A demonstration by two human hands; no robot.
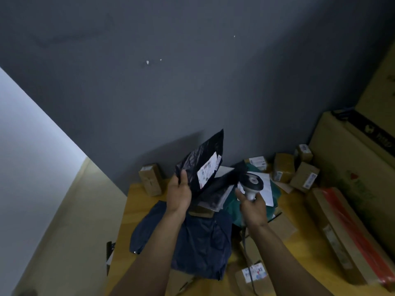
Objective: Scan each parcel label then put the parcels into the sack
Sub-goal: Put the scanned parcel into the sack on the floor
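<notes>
at centre frame, the left hand [179, 194] grips a black parcel [203, 165] upright, its label [207, 169] turned rightward. the right hand [252, 207], fingers wrapped round the scanner [251, 183], aims at that label for reading.

The parcel [198, 159] stands left of the scanner [253, 181], above the sack [198, 242] on the table [132, 201] (boxes [284, 167] behind).

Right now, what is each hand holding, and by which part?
The left hand grips the black plastic parcel by its lower left edge. The right hand holds the scanner by its handle.
</notes>
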